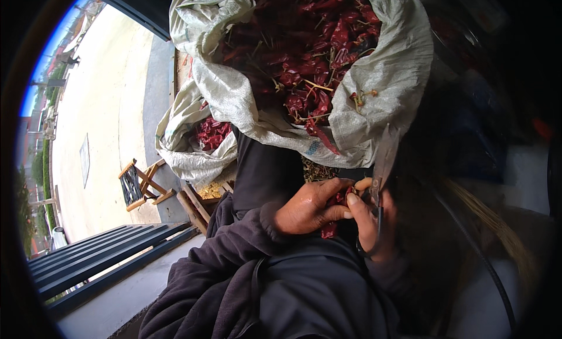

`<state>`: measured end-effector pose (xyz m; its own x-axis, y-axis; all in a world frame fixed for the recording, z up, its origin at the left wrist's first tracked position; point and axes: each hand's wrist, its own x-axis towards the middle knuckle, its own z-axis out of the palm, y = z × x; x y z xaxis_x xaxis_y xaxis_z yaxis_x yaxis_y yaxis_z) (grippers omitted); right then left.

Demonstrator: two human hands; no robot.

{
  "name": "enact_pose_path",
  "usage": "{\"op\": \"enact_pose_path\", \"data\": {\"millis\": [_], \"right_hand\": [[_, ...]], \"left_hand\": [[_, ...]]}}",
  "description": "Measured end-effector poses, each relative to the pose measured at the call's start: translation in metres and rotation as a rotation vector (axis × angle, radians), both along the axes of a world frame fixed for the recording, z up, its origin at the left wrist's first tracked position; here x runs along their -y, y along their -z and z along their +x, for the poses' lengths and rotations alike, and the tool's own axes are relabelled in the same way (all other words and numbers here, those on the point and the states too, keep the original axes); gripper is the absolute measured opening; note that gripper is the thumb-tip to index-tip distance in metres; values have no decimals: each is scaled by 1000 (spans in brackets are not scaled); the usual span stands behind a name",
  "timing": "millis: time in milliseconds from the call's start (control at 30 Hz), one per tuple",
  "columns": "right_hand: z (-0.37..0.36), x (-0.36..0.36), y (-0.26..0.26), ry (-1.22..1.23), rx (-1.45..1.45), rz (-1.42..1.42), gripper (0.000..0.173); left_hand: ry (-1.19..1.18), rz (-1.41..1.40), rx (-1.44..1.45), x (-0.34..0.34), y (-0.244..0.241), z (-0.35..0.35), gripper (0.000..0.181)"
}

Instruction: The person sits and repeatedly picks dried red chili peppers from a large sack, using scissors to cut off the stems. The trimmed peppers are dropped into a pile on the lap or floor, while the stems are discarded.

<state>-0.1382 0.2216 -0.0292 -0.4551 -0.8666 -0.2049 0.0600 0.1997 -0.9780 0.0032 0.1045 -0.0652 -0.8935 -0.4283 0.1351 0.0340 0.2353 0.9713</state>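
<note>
My left hand (307, 205) grips a dried red chili pepper (329, 230), whose lower end shows below the fingers. Close against it, the thumb and a finger of my right hand (369, 220) pinch the pepper's upper end. A pair of scissors (381, 163) is also held in my right hand, blades pointing up and away from me. Just beyond my hands stands a large white woven sack (386, 75) with its rim rolled down. It is filled with dried red chilies (307, 53), several with stems attached. Loose stem pieces (359, 99) lie on the sack's rim.
A smaller woven sack (189, 161) at the left holds more red chilies (213, 132). A wooden folding stool (145, 185) stands outside beside dark metal railings (109, 255). At the right are a straw broom (491, 220) and a dark cable (474, 247).
</note>
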Motion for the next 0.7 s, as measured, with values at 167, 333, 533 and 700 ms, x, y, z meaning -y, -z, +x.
{"op": "enact_pose_path", "data": {"millis": [167, 333, 533, 700], "right_hand": [[-3, -7, 5, -51, 53, 19, 27], [-10, -23, 5, -149, -147, 2, 53], [-21, -21, 6, -367, -540, -154, 74], [-20, -27, -1, -428, -666, 1, 71]], "left_hand": [[44, 310, 114, 2, 12, 16, 34], [60, 589, 127, -10, 17, 31, 30], [-3, 428, -2, -5, 19, 28, 31], [26, 478, 1, 0, 18, 32, 30]]}}
